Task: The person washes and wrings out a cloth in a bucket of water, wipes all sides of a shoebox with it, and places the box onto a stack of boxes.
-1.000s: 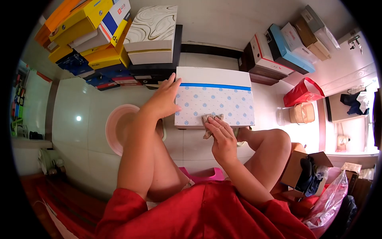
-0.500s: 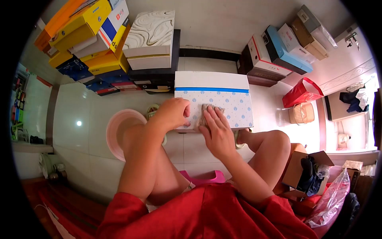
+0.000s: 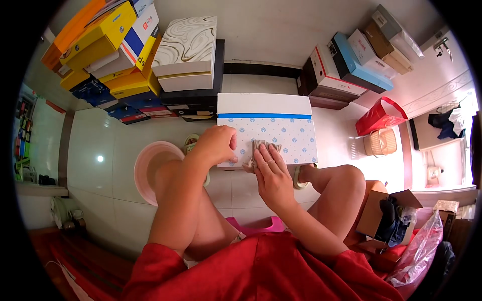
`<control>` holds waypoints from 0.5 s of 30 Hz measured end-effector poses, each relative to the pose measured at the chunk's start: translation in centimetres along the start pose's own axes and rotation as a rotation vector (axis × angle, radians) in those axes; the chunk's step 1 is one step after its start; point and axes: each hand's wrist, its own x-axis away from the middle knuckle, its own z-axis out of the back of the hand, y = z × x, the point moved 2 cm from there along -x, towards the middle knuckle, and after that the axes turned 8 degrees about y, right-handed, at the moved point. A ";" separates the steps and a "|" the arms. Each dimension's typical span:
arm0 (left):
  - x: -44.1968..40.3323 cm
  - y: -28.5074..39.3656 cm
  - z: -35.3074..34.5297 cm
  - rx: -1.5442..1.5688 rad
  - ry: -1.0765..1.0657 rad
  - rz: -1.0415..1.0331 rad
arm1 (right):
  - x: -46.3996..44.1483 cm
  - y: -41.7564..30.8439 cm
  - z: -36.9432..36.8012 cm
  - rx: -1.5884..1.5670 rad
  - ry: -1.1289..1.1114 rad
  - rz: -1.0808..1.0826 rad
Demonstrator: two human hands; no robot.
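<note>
A white shoebox with small blue prints and a blue stripe lies in front of me between my knees. My left hand is closed at its left side, fingers curled against the edge. Under my right hand, a crumpled greyish-brown cloth is pressed onto the patterned face near the front edge. The right fingers lie close together over the cloth, and part of it sticks out beside the thumb.
Shoeboxes are stacked at the back left, more boxes at the back right. A pink basin stands by my left leg. At right are a red bag, a wicker basket and an open carton.
My right hand and the cloth have slid a little toward me over the box's patterned face. My left hand stays at the box's left side.
</note>
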 end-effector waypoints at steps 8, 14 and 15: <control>0.0 0.5 0.4 -0.021 -0.046 0.009 | -4.3 1.3 -2.7 0.015 0.023 -0.004; -0.2 0.5 0.3 -0.019 -0.047 0.042 | -5.6 2.2 -4.0 0.049 0.050 0.031; -0.2 0.4 0.2 -0.019 -0.050 0.039 | -5.3 2.3 -3.9 0.044 0.051 0.034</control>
